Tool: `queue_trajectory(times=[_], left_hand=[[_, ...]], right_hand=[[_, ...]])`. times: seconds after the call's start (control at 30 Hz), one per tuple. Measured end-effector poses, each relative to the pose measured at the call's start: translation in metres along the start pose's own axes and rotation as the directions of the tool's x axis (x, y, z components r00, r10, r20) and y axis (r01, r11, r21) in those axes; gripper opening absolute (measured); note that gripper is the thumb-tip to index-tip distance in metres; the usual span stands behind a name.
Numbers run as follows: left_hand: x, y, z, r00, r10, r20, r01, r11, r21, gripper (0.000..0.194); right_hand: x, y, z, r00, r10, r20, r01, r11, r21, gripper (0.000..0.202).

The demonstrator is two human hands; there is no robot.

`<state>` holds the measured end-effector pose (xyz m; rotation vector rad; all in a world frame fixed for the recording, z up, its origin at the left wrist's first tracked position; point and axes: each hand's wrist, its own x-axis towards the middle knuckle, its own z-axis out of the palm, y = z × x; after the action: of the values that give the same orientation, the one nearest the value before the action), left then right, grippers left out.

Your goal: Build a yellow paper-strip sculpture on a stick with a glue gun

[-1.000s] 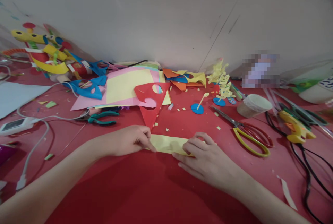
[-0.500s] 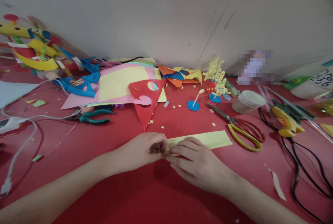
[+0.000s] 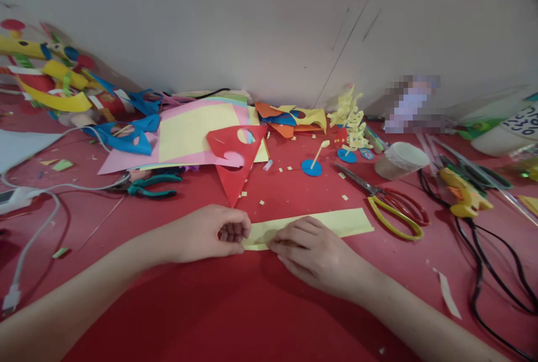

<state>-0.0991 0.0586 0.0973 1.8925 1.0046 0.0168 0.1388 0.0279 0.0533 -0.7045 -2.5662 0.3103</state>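
A long pale yellow paper strip (image 3: 348, 223) lies crosswise on the red table, and a narrow fold shows along its near edge. At the strip's left end is my left hand (image 3: 210, 234), its fingers curled and the thumb at the near corner; it closes on that end. My right hand (image 3: 317, 253) covers the strip's middle, with thumb and bent fingers pinching the near edge. The fingertips partly hide the paper. Just beyond the left hand lies a red paper cutout (image 3: 235, 174) with holes.
Scissors (image 3: 378, 194) lie right of the strip, near a paper cup (image 3: 401, 160) and a yellow glue gun (image 3: 464, 194) with black cable. Teal-handled pliers (image 3: 153, 185) and a white cable (image 3: 54, 210) are at left. Stacked coloured paper (image 3: 189, 132) lies by the wall.
My left hand has slid left along the near edge, away from the right hand, uncovering more of the strip between them. The right hand has stayed nearly in place.
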Motion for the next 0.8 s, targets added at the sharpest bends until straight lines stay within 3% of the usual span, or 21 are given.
queue_trajectory(times=[0.27, 0.8], left_hand=[[0.001, -0.001, -0.002, 0.998, -0.063, 0.015, 0.062, 0.997, 0.037, 0.013], [-0.003, 0.014, 0.007, 0.988, -0.130, -0.083, 0.146, 0.963, 0.227, 0.006]], right_hand=[[-0.002, 0.000, -0.001, 1.000, 0.012, 0.025, -0.012, 1.000, 0.001, 0.021], [0.000, -0.001, -0.002, 0.999, 0.016, 0.031, -0.015, 1.000, -0.026, 0.021]])
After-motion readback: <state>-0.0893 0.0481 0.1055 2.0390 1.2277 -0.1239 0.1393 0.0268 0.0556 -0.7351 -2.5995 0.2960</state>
